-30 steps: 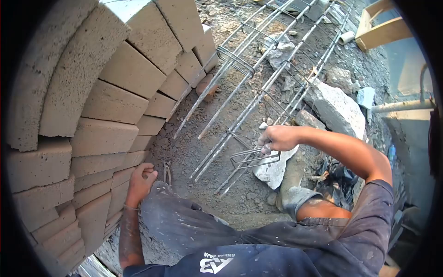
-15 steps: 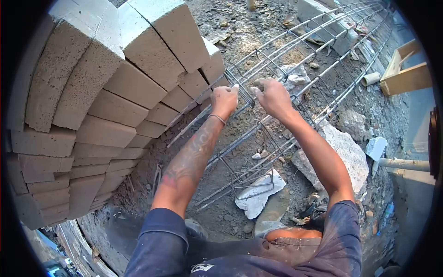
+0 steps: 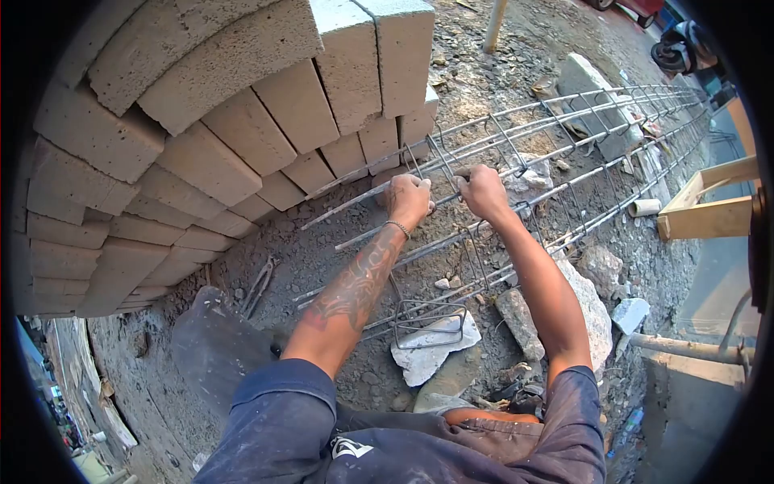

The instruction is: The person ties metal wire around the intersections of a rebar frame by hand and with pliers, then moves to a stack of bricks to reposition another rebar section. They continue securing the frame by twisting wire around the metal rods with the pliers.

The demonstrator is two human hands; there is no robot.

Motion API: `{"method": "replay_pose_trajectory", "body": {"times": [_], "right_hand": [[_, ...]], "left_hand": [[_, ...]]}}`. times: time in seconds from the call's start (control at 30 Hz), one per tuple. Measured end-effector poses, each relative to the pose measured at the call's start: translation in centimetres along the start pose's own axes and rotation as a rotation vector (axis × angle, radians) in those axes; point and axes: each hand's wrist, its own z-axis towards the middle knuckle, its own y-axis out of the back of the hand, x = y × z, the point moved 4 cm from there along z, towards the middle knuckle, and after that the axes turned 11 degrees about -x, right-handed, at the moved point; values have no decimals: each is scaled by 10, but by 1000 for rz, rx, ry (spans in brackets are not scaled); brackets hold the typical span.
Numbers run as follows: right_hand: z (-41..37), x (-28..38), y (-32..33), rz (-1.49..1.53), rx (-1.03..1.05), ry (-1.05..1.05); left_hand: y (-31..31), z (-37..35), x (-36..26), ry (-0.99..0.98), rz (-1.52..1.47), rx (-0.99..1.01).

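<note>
A long rebar cage (image 3: 556, 189) of straight steel bars and square stirrups stretches from near my knees to the far right. At its near end my left hand (image 3: 409, 200) is closed, its fingers curled at the upper bars beside a steel stirrup (image 3: 439, 153). Just to the right, my right hand (image 3: 482, 192) pinches at the other side of that stirrup, knuckles up. A small gap separates the hands, and my fingertips are partly hidden. Loose stirrups (image 3: 431, 323) rest at the cage's lower end, over a white broken slab (image 3: 435, 347).
Stacked grey blocks (image 3: 242, 129) rise close on the left. Pincers (image 3: 258, 284) lie on the dirt below them. Concrete chunks (image 3: 584, 315) sit under and right of the cage. A wooden frame (image 3: 709, 198) stands at the right, near a short pipe piece (image 3: 645, 207).
My view has turned, so the blocks and cage appear shifted. Both hands remain close together at the cage's near end; the right hand's fingers have curled in more.
</note>
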Motion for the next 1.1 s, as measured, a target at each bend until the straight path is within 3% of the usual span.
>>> {"method": "replay_pose_trajectory", "body": {"times": [0.1,0.3,0.43,0.53,0.6,0.7,0.73,0.77,0.83,1.1], "right_hand": [[2,-11,-7,53,26,-14],[7,-12,-8,2,73,9],[3,-8,-5,-37,73,112],[6,-7,-7,-183,79,115],[9,-4,-7,-309,126,118],[10,3,-6,-401,179,48],[9,6,-5,-406,164,63],[8,10,-6,-406,149,77],[4,25,-1,-409,139,47],[-1,7,-12,-190,80,114]], "left_hand": [[31,2,20,196,-221,114],[56,-2,45,200,-238,136],[54,-12,53,52,-57,-2],[42,-17,54,57,-70,-90],[43,-20,57,-83,61,-323],[45,-18,57,-37,-12,-280],[49,-20,52,-133,16,-366],[50,-19,51,-161,8,-340],[49,-12,58,5,-108,-164],[52,-14,64,15,-316,-149]]}}
